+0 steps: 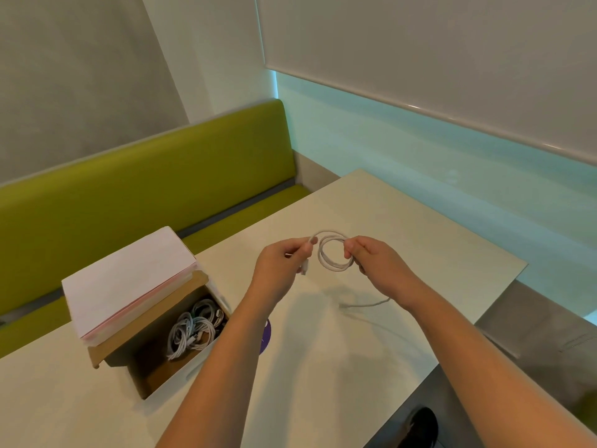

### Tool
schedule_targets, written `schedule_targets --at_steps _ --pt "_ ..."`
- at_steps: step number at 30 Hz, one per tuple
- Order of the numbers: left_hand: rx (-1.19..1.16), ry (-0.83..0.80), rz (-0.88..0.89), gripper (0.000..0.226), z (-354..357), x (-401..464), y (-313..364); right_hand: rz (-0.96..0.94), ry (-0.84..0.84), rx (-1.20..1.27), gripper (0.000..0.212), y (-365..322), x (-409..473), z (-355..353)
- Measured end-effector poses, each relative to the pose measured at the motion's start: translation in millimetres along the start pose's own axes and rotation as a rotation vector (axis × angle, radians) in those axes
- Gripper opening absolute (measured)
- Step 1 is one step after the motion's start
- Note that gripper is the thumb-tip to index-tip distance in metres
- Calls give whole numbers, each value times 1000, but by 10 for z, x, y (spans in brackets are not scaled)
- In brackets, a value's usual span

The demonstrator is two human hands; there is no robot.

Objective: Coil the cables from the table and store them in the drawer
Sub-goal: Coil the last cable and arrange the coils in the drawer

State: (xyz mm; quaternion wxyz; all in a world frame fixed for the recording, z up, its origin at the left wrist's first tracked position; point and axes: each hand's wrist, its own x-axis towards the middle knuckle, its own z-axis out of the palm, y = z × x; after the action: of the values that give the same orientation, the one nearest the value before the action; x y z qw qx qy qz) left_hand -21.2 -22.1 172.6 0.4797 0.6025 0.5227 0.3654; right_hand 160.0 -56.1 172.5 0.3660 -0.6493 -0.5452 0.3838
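Note:
A white cable point(331, 253) is wound into a small coil held above the table. My right hand point(374, 263) grips the coil's right side. My left hand point(284, 263) pinches the cable's end near the plug, just left of the coil. A loose tail of the cable point(365, 304) hangs below my right hand down to the table. An open cardboard drawer box point(151, 373) sits at the left of the table, with several coiled white cables point(193, 334) inside.
The pale table point(355, 367) has its right edge close by my right forearm. A white-pink lid point(126, 282) covers the box's back half. A purple round thing point(265, 334) peeks from under my left forearm. A green bench point(145, 176) runs behind.

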Motion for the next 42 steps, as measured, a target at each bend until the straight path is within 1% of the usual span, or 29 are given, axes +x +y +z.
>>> schedule_targets --at_steps 3,5,7,10,13,16,18,20,22,23,25,30,32,37,42 --pt "-293 19 -78 17 56 -71 101 -4 6 11 32 6 -8 28" --pt "-344 44 -96 18 112 -102 112 -5 -9 39 32 -11 -23 50" --pt "-318 110 -76 17 153 -116 84 -5 -31 73 32 -35 -43 64" --pt "-154 206 -1 17 177 -113 20 -10 -52 111 32 -56 -74 72" --pt "19 301 87 23 206 -153 -19 -18 -57 126 32 -70 -99 71" --pt "84 333 82 33 225 -151 -33 -20 -69 150 32 -84 -111 72" --pt "34 281 22 36 205 -103 -47 -26 -78 163 32 -100 -115 63" --pt "-92 110 -32 30 180 -48 -58 -31 -91 185 31 -122 -119 51" --pt "-261 -86 -72 24 157 -37 -60 -36 -98 235 31 -143 -123 35" --pt "-352 -154 -92 23 141 -46 -58 -38 -99 269 31 -156 -125 24" --pt "-478 -211 -110 22 102 -51 -46 -34 -101 329 32 -179 -125 0" --pt "-590 -320 -103 30 24 -1 -42 6 -113 471 29 -183 -95 -33" --pt "-606 -329 -105 28 6 11 -40 8 -118 489 29 -174 -78 -36" --pt "-549 -258 -125 21 0 35 -88 -6 -105 426 31 -180 -72 -38" --pt "-406 -109 -129 14 2 44 -134 -10 -70 404 31 -182 -63 -61"
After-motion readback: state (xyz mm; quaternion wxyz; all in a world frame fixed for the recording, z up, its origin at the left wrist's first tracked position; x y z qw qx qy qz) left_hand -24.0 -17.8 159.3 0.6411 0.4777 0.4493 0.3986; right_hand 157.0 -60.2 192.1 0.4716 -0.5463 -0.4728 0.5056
